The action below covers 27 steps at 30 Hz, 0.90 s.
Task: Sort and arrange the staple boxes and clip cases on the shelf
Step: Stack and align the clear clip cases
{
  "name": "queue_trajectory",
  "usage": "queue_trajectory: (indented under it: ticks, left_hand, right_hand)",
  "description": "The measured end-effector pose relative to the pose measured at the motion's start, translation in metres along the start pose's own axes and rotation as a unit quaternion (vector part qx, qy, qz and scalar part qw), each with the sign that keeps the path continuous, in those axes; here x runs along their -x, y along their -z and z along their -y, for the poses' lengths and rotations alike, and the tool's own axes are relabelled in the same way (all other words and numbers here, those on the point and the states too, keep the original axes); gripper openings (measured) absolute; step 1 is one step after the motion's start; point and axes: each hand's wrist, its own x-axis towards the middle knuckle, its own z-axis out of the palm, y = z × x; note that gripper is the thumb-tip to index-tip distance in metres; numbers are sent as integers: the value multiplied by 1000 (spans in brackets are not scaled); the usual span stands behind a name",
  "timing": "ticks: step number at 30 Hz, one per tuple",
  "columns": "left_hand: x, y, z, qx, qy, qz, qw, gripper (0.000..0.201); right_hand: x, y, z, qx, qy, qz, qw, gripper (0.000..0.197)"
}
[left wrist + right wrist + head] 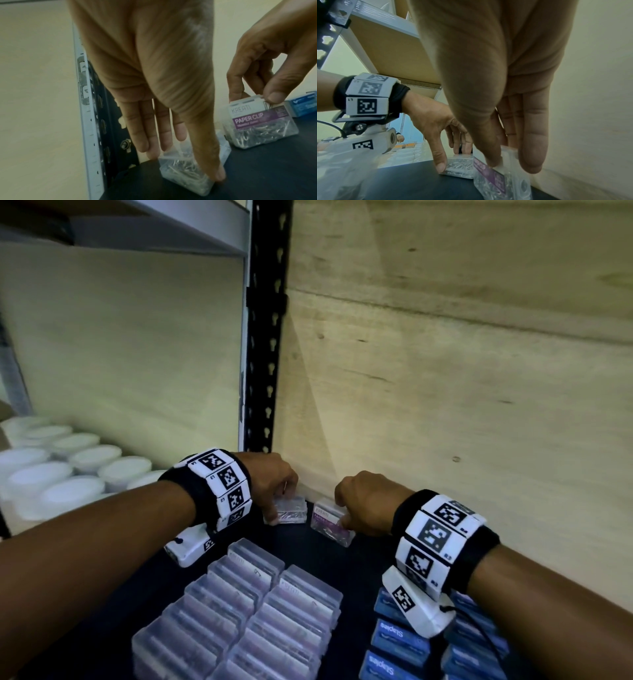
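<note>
While I worked at the back edge of the shelf [363, 549], my left hand [274, 484] pinched a clear clip case [291, 510] between thumb and fingers, and my right hand [363, 505] pinched a purple-labelled clip case [330, 523] just beside it. Both grips were fingertip-light on slick plastic; I judged that a slip could tip a lid open, spilling clips against the wooden wall [445, 388].

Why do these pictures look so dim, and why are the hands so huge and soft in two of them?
Head view: the shelf lies in shadow and its edges bend. Left wrist view: the left hand fills the frame, soft, while the paper clip case label reads clearly. Right wrist view: the right hand looms close and blurred.
</note>
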Motion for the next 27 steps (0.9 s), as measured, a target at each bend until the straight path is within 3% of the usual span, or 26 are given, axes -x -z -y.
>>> queue_trajectory:
  ticks: [5,15,22,27]
  left_hand:
    - [3,4,4,15,-4,11,1000,52]
    - [29,9,7,144,-9,125,982,38]
    - [26,1,-4,261,78,121,954,33]
    - [19,-1,-6,274,110,114,949,30]
  right_hand:
    - [-5,-4,-4,0,1,-3,1000,37]
    - [2,-7,-9,-8,4,1,1000,37]
    - [14,-5,-10,-23,-1,18,1000,38]
    - [18,-9,-10,-37,-15,9,999,37]
